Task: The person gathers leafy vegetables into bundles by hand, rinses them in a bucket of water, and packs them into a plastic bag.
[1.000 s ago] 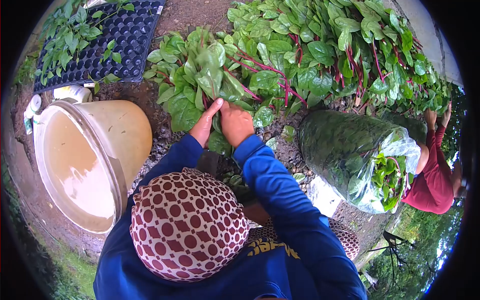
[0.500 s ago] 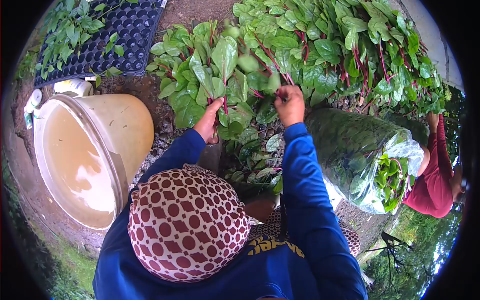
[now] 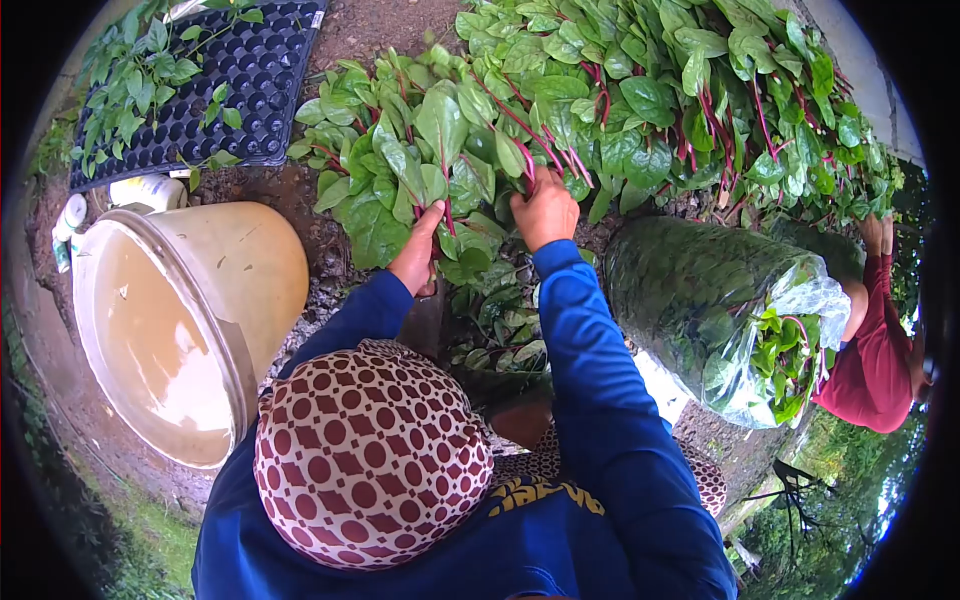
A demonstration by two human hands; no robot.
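My left hand point(image 3: 415, 255) is closed around the red stems of a bunch of Malabar spinach point(image 3: 440, 125), its broad green leaves fanning out above the thumb. Just to the right, my right hand point(image 3: 548, 212) has its fingers curled at the red stems of more Malabar spinach point(image 3: 525, 160), at the near edge of the pile. Leaves partly hide those fingertips, but a stem appears to be between them. A large heap of Malabar spinach point(image 3: 655, 100) spreads behind both hands to the right. Loose leaves point(image 3: 500, 320) lie on the ground between my forearms.
A tub of cloudy water point(image 3: 255, 245) stands at left, below a black seedling tray point(image 3: 255, 80). At right lies a filled clear plastic bag of greens point(image 3: 700, 300). Beyond it, a person in a red sleeve point(image 3: 865, 380) reaches to the heap. Patterned cloth point(image 3: 370, 450) fills the lower middle.
My right hand has moved left, closer to my left hand, and now reaches in at the stems. The blurred leaves near it have settled. My left hand keeps its hold.
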